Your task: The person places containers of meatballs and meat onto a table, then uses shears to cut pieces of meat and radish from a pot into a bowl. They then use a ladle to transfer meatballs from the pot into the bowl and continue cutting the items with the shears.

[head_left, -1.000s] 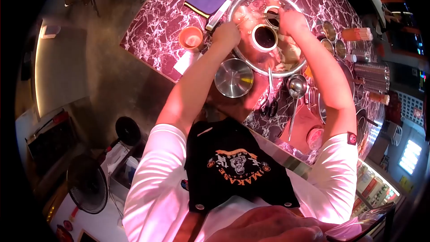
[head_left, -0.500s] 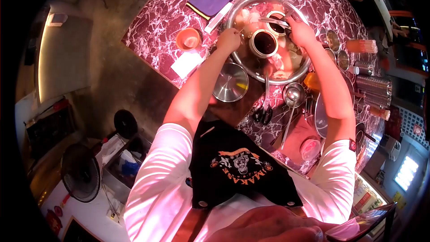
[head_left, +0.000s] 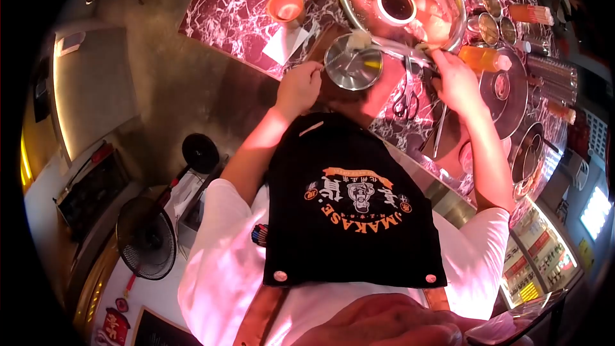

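My right hand (head_left: 456,82) is closed around metal tongs (head_left: 400,49), which reach left along the near rim of the large pot (head_left: 346,10). At their tips is a pale piece of food (head_left: 359,40), above the far edge of a shallow round metal pan (head_left: 352,72). My left hand (head_left: 300,87) has its fingers pinched together just left of this pan. What it holds, if anything, is too small to make out. In the pot, pale food pieces lie in liquid around two round containers of dark sauce (head_left: 396,5).
Black-handled scissors (head_left: 406,104) hang below the pot's near rim. An orange bottle (head_left: 479,58), metal cups (head_left: 488,28) and a large round lid (head_left: 504,99) stand at the right. Left are an orange cup (head_left: 285,7) and white paper (head_left: 282,47).
Both hands have come back from over the pot towards my body. The tongs now carry a pale piece of food to the metal pan. My view has tilted down.
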